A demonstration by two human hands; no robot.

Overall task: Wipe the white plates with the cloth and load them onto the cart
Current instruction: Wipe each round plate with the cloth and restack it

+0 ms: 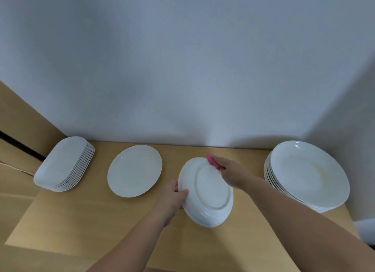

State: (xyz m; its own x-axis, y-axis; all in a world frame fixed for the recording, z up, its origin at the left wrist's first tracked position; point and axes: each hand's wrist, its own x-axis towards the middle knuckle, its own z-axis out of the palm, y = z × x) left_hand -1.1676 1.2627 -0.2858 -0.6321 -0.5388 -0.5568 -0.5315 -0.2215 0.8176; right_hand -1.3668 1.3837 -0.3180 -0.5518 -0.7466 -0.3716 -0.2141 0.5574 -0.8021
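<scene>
- The desk [81,221] is carrying the stacks; no cart is showing, so loading appears outstanding.
- The round stack [308,174], right of frame, and the oblong stack [65,164], left, are awaiting wiping.
- The held plate [211,192], centre, is being wiped underside up: left hand [172,198] fingers clamping its rim, right hand [233,172] fingers gripping the pink cloth [213,161] against its upper edge.

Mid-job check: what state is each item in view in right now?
held plate: tilted up, underside toward the camera, left hand gripping its left rim.
pink cloth: bunched in the right hand, against the held plate's top rim.
single plate: flat, face up on the table, untouched.
oblong plate stack: stacked, far left, untouched.
round plate stack: stacked at right, faint yellowish mark on top plate.
</scene>
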